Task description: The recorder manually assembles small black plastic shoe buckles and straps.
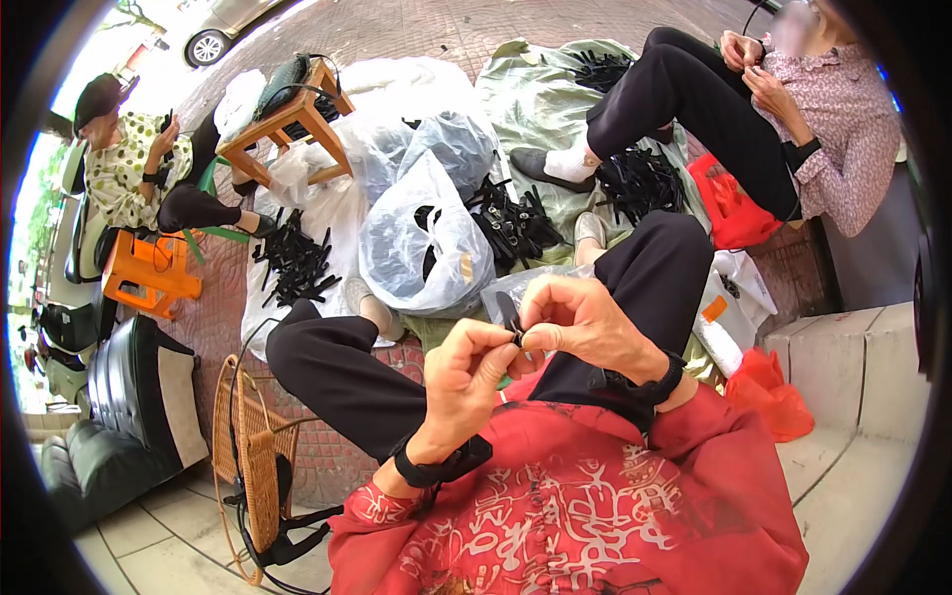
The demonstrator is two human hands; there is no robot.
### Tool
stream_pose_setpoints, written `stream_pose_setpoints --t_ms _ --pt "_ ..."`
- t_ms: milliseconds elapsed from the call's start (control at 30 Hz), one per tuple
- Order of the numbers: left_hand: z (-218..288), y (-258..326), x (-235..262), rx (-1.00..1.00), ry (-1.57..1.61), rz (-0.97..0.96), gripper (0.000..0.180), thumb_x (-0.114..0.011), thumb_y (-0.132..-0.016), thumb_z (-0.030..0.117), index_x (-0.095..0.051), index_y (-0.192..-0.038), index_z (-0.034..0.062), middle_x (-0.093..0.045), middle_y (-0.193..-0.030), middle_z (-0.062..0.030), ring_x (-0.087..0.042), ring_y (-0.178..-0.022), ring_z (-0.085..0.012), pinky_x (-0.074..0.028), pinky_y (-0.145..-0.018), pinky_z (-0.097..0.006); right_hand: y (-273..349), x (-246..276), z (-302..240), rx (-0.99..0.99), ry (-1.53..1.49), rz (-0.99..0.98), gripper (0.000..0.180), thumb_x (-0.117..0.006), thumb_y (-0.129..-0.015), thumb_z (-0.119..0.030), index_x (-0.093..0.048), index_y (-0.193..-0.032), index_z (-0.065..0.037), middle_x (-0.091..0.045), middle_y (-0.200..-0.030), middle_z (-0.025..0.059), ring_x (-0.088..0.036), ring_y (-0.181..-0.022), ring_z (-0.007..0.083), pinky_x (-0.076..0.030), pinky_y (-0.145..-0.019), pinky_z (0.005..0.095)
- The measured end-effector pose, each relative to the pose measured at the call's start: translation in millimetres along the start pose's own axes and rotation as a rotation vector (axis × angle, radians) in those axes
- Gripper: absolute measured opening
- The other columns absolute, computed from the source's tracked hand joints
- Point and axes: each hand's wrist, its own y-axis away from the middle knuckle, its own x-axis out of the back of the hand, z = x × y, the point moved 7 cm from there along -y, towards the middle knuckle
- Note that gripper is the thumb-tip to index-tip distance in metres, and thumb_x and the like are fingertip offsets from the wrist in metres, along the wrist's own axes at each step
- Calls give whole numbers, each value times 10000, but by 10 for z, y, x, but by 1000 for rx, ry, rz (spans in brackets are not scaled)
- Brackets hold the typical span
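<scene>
While both forearms reach up from the lower edge of the head view, the left hand [464,369] and the right hand [587,322] meet above the person's lap. Each has its thumb and forefinger pinched together on a small black piece [515,329], which sits between the fingertips; its exact shape is hard to make out, as the fingers cover most of it. The left hand's other fingers are curled in, and so, it seems, are the right's.

Beyond the knees, a translucent plastic bag [421,238] stands on the ground sheeting, with one heap of black strips [514,226] just beside it on the right and another heap [296,260] to its left. A wooden stool [319,114] stands farther back. At upper right a seated co-worker [838,129] holds both hands close together; near that person's legs lies a red bag [729,203]. A wicker basket [260,461] stands at lower left.
</scene>
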Motion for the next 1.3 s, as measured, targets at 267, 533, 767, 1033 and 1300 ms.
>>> stream_pose_setpoints --t_ms 267,533,767,1033,1300 --pt "-183 -31 -4 151 234 -59 80 -468 -857 83 -461 -901 16 -590 -803 -80 -545 -632 -94 -420 -522 -189 -4 54 62 -149 -69 5 193 -517 -842 -150 -530 -906 32 -557 -699 37 -529 -563 79 -438 -506 201" --pt "-276 13 -95 342 200 -76 103 -434 -878 96 -464 -932 12 -579 -798 -64 -458 -565 -27 -345 -471 -135 70 59 275 -323 -421 -19 119 -552 -806 -103 -471 -837 -23 -440 -601 -17 -357 -441 32 -274 -384 177" --pt "-264 28 -157 264 362 -171 151 -419 -880 90 -415 -1017 28 -578 -772 -90 -347 -450 -12 -278 -417 -139 71 53 380 -316 -554 -66 114 -512 -788 -49 -425 -861 -60 -376 -567 -47 -254 -378 9 -165 -328 173" --pt "-153 130 -139 133 188 -161 190 -437 -841 -10 -404 -1024 26 -581 -786 -143 -357 -400 -17 -284 -381 -135 81 71 309 -285 -583 7 165 -540 -751 -6 -421 -839 -81 -361 -539 -51 -254 -389 10 -163 -330 174" --pt "-158 160 -61 228 186 -122 262 -392 -851 -21 -342 -1098 51 -572 -942 -141 -409 -437 -33 -331 -407 -139 6 83 119 -173 -173 26 163 -565 -777 -68 -425 -859 -54 -462 -629 -13 -355 -448 24 -267 -380 172"
